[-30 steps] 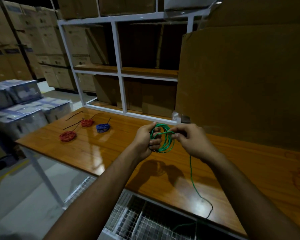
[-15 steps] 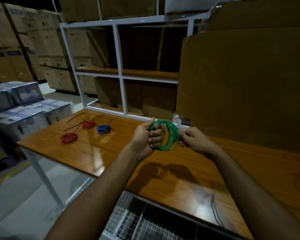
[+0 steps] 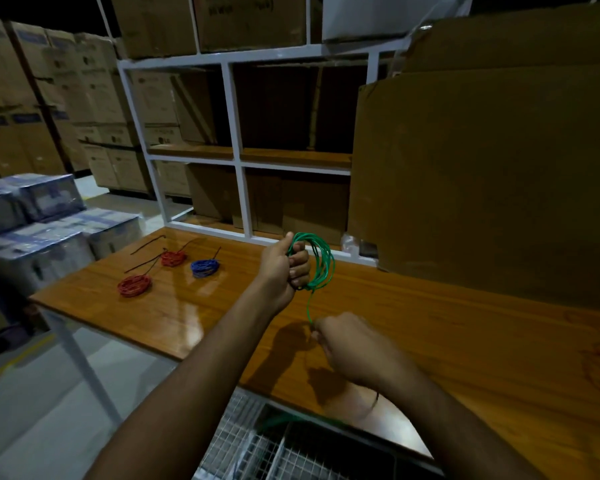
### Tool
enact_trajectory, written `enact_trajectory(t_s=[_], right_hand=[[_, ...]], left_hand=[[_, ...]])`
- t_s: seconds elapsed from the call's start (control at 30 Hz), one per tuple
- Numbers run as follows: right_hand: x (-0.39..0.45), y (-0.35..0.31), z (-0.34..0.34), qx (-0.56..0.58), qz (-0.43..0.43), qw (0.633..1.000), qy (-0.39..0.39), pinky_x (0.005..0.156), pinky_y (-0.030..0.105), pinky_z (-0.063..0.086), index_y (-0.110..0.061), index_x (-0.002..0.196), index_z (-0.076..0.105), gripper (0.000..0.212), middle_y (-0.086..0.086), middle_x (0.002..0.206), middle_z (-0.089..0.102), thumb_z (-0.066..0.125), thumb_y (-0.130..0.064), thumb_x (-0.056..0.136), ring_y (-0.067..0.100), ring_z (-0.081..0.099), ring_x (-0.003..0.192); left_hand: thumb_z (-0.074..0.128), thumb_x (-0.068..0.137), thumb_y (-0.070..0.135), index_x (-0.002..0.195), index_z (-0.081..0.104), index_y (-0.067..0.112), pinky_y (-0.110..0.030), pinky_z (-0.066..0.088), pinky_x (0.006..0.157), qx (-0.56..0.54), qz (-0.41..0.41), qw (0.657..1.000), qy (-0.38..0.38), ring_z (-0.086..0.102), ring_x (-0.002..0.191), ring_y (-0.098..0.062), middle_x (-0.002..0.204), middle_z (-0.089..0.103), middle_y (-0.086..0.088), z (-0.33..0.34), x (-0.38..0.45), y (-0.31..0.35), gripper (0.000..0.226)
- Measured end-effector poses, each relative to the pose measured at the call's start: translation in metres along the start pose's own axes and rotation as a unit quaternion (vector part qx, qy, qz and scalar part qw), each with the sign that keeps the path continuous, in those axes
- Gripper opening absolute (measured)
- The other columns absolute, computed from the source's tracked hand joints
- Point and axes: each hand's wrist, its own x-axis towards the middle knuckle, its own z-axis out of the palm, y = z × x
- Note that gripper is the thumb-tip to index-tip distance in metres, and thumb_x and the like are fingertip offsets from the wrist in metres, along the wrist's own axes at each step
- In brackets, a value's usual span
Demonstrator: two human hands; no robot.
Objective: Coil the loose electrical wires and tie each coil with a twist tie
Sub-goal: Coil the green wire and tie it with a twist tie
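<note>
My left hand (image 3: pixel 284 268) grips a coil of green wire (image 3: pixel 321 261) above the wooden table (image 3: pixel 430 327). From the coil's bottom a loose green strand runs down to my right hand (image 3: pixel 347 344), which pinches it nearer to me, low over the table. More green wire (image 3: pixel 284 418) shows blurred below the table's front edge. Two red coils (image 3: pixel 134 285) (image 3: pixel 173 258) and a blue coil (image 3: pixel 205 267) lie on the table's left part, each with a dark tie end sticking out. A loose dark tie (image 3: pixel 145 244) lies behind them.
A white shelf frame (image 3: pixel 236 161) with cardboard stands at the table's back. A large cardboard sheet (image 3: pixel 482 174) leans at the back right. Wrapped boxes (image 3: pixel 32 233) stand to the left. A wire mesh basket (image 3: pixel 274 448) sits below the table's front edge.
My right hand has left the coil and dropped down toward me, drawing the loose green strand taut. My left hand keeps its grip on the coil.
</note>
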Motion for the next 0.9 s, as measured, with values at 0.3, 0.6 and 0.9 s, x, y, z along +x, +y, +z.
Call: enact_trajectory(t_s=[0.3, 0.6, 0.9], right_hand=[[-0.008, 0.012, -0.033, 0.008, -0.006, 0.916, 0.4, 0.053, 0.023, 0.036, -0.014, 0.079, 0.065, 0.025, 0.004, 0.071, 0.064, 0.08, -0.034, 0.081, 0.017, 0.058, 0.063], [0.002, 0.044, -0.03, 0.179, -0.04, 0.971, 0.153, 0.07, 0.014, 0.042, -0.018, 0.112, 0.071, 0.022, -0.01, 0.09, 0.063, 0.055, -0.011, 0.099, 0.003, 0.058, 0.082], [0.035, 0.045, -0.04, -0.026, 0.092, 0.93, 0.354, 0.045, 0.023, 0.023, -0.024, 0.063, 0.051, 0.045, -0.008, 0.056, 0.05, 0.06, -0.059, 0.09, 0.008, 0.044, 0.052]], left_hand=[[0.031, 0.108, 0.035, 0.073, 0.043, 0.016, -0.027, 0.03, 0.049, 0.132, -0.03, 0.991, 0.009, 0.032, 0.048, -0.012, 0.054, 0.034, 0.004, 0.003, -0.021, -0.022, 0.042], [0.03, 0.107, 0.035, 0.074, 0.04, 0.017, -0.018, 0.016, 0.036, 0.07, -0.088, 0.993, -0.02, 0.027, 0.036, -0.006, 0.056, 0.03, 0.003, -0.009, -0.033, -0.029, 0.039], [0.028, 0.107, 0.039, 0.078, 0.047, 0.015, -0.018, 0.016, 0.035, 0.024, -0.129, 0.987, -0.098, 0.023, 0.035, -0.004, 0.052, 0.029, 0.007, -0.011, -0.044, -0.028, 0.042]])
